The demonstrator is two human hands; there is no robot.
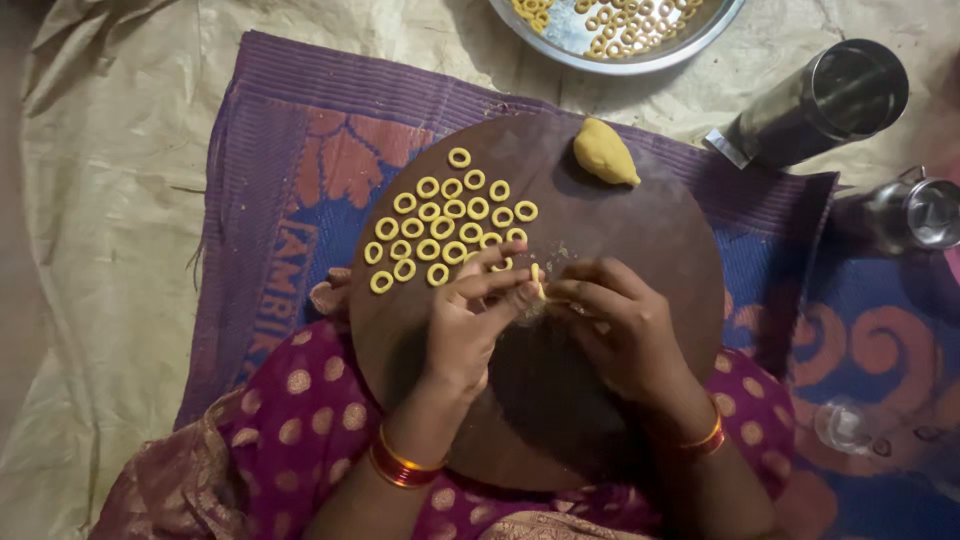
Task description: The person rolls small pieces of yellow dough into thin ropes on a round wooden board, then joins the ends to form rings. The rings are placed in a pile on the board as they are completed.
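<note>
Fingertips of both hands meet over the middle of a round wooden board, pinching a thin strip of yellow dough between them. The left hand has thumb and forefinger closed on the strip's near end, its other fingers spread loosely above; the right hand curls in from the other side, fingers bent tight around the same strip. The strip is soft, smooth and stands nearly upright between the fingertips.

Just beyond the left fingers lies a cluster of small dough rings, matte yellow, set in close rows and touching one another. Farther out past the right fingers, near the board's far edge, sits a tapered lump of dough. The board is dark and worn, bare on the right fingers' side.

Beneath it spreads a purple and orange woven mat, laid on a pale, creased sheet. Well beyond the fingers a steel plate holds more rings. Off to the right lie a steel tumbler on its side and a small steel pot.
</note>
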